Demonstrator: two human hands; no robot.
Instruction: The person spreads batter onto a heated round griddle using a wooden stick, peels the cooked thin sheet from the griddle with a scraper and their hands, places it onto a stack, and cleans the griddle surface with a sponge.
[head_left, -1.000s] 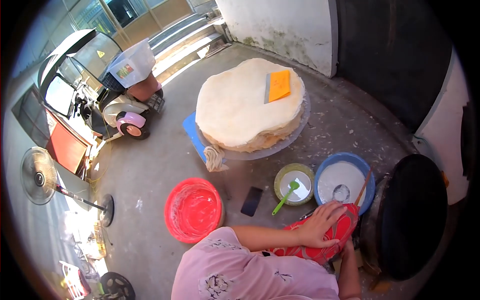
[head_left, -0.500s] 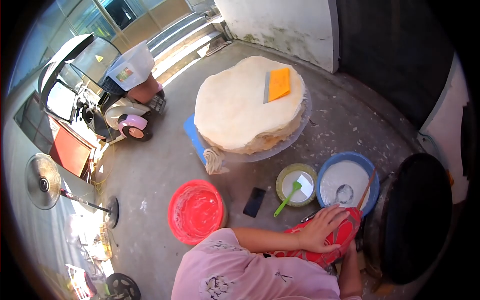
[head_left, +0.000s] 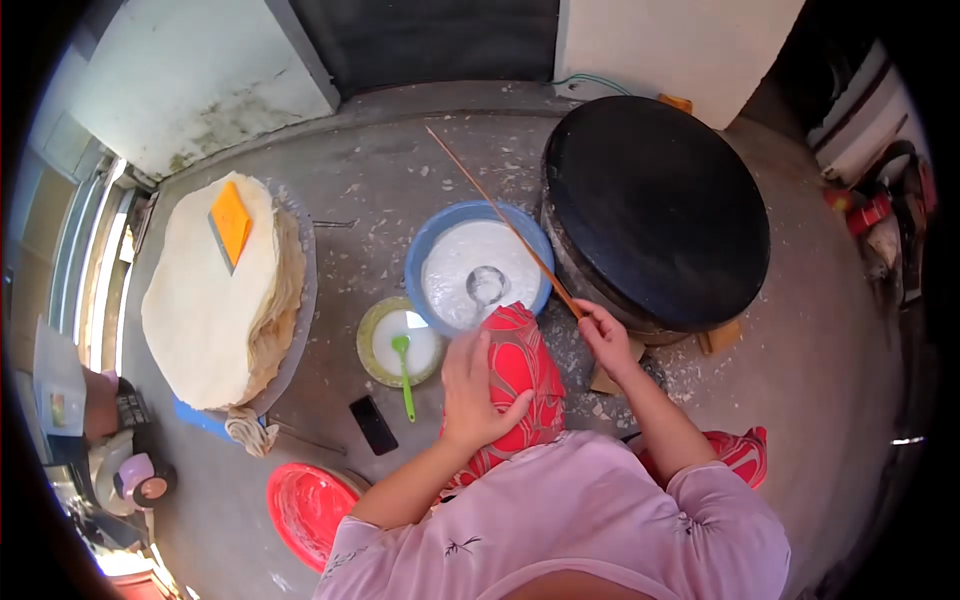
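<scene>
My right hand [head_left: 603, 335] is closed round the lower end of a long thin wooden stick [head_left: 490, 200], which slants up and left across the rim of a blue basin [head_left: 416, 255]. White batter [head_left: 460, 255] fills the basin, and a round shape sits in it, too unclear to name. My left hand [head_left: 475, 395] lies with fingers outstretched on my knee in red patterned cloth [head_left: 525, 375]. Left of the basin, a green-handled spatula or brush [head_left: 405, 375] rests across a yellow-green bowl [head_left: 368, 350] of white liquid. To the right stands a large round black griddle [head_left: 655, 210].
At left, a tall stack of thin pale flatbreads [head_left: 205, 310] carries an orange scraper [head_left: 232, 222]. A black phone [head_left: 373, 425] lies on the floor near a red tub [head_left: 310, 510]. Part of a parked scooter [head_left: 135, 475] shows at lower left.
My view has swung right, bringing the griddle to the fore. My right hand has come up from beside my knee and now holds the stick. The left hand stays on the knee.
</scene>
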